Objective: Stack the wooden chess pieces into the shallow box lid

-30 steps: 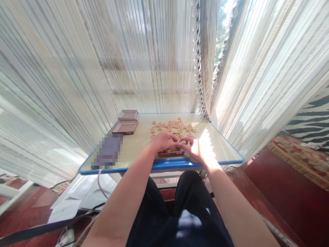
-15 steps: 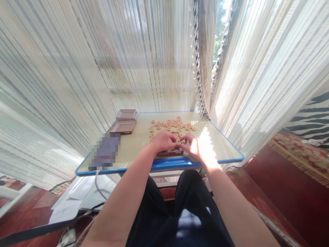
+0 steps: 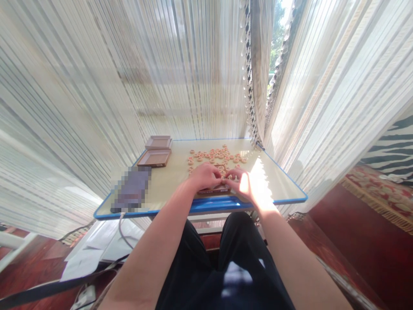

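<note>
My left hand reaches over a shallow brown box near the table's front edge, its fingers bent and closed together. From the right, my right hand meets it with thumb and fingers pinched. Between the fingertips of both hands, at the box's right end, is a small round Chinese chess piece, partly covered by them. More chess pieces lie in the box just beyond the fingers. Loose wooden pieces, several with red marks, are scattered behind the box. The box's left part is hidden under my left hand.
Two shallow open box parts sit at the table's back left. A blurred dark device with a cable lies at the left edge. Blue edging borders the table. String curtains hang behind it.
My fingertips shift slightly around the piece at the box's right end, and my right fingers draw a little closer to it. The scattered pieces stay where they were.
</note>
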